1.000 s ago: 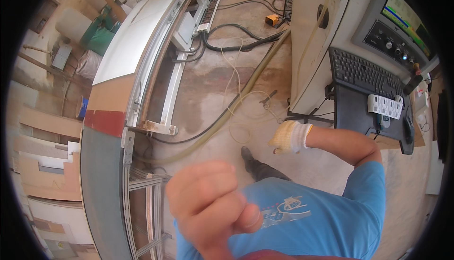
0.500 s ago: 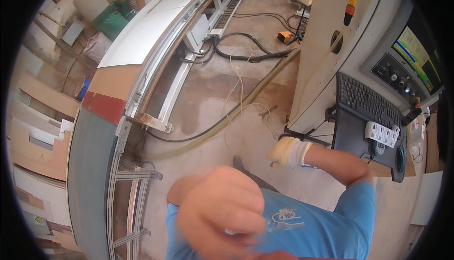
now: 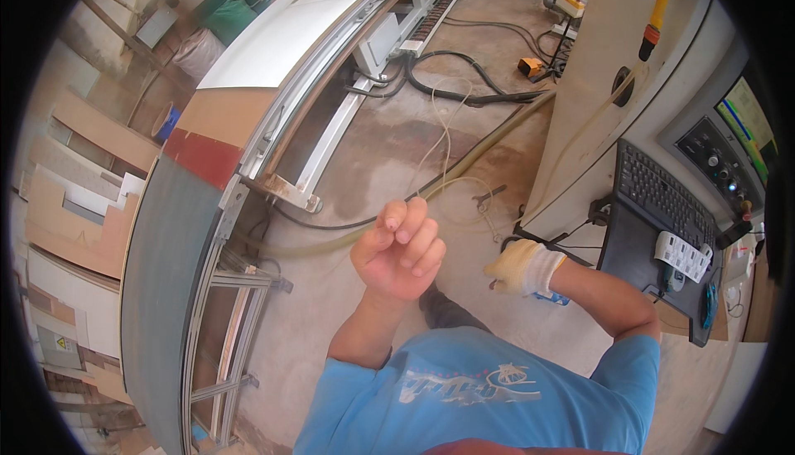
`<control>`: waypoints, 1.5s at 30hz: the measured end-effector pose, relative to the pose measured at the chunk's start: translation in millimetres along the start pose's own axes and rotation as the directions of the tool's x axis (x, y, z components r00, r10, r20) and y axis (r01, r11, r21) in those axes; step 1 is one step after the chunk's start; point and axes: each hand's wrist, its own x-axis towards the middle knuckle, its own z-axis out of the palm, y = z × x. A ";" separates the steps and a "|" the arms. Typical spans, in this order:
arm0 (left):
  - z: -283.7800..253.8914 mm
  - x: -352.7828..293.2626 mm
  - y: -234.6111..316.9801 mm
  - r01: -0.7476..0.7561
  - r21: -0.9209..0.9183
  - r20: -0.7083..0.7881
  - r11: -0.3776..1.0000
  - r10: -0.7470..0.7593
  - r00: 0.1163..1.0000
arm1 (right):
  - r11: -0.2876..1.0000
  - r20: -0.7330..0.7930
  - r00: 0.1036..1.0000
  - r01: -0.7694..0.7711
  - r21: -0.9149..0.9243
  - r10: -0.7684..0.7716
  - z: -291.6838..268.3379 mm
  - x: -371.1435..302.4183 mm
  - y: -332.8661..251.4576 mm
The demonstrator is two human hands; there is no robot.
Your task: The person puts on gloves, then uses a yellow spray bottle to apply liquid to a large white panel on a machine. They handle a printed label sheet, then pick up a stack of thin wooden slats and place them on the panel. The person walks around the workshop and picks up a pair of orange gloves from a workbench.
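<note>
- Left hand [image 3: 400, 250]: bare, raised in front of the chest, fingers curled loosely into a half-closed fist, palm turned toward the camera. Nothing visibly in it; fingertips close together as if being looked at, likely why it is held up so near the face.
- Right hand [image 3: 520, 268]: wears a pale work glove, arm reaching forward and down toward the foot of the control cabinet [image 3: 598, 99]. Fingers look partly bent; cannot tell if it grips anything. Nearest things: a small blue object [image 3: 553, 298] just under the wrist and black cables [image 3: 542, 244] beside it.
- Keyboard [image 3: 662, 194]: on a black tilted shelf at the cabinet's side, set at standing height for the operator; a white power strip [image 3: 684, 255] rests on the shelf edge.
- Control panel with screen [image 3: 729, 149]: above the keyboard, angled toward the person.
- Hoses and wires [image 3: 464, 91]: loop loose across the concrete floor [image 3: 389, 149] between cabinet and machine.
- Long machine bed [image 3: 248, 115]: left, carrying white, brown and red panels flat.
- Stacked boards [image 3: 74, 198]: far left, leaning in piles.
</note>
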 end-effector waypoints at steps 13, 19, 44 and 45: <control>-1.8 -2.5 -10.2 0.100 0.102 0.055 0.990 -0.106 0.993 | 0.998 0.030 0.999 -0.047 0.032 0.046 13.7 5.7 7.4; -15.2 -9.9 -17.9 0.112 0.224 -0.051 0.968 -0.103 0.993 | 1.000 -0.026 1.000 -0.010 -0.029 0.009 18.3 5.0 10.2; -122.8 -80.1 -62.5 0.319 0.772 -0.517 0.550 0.251 0.818 | 0.998 -0.218 0.975 0.053 0.018 -0.047 32.5 17.3 33.9; -136.4 -91.5 -61.7 0.378 0.758 -0.544 0.532 0.195 0.816 | 0.999 -0.209 0.977 0.047 0.007 -0.045 32.4 19.3 34.2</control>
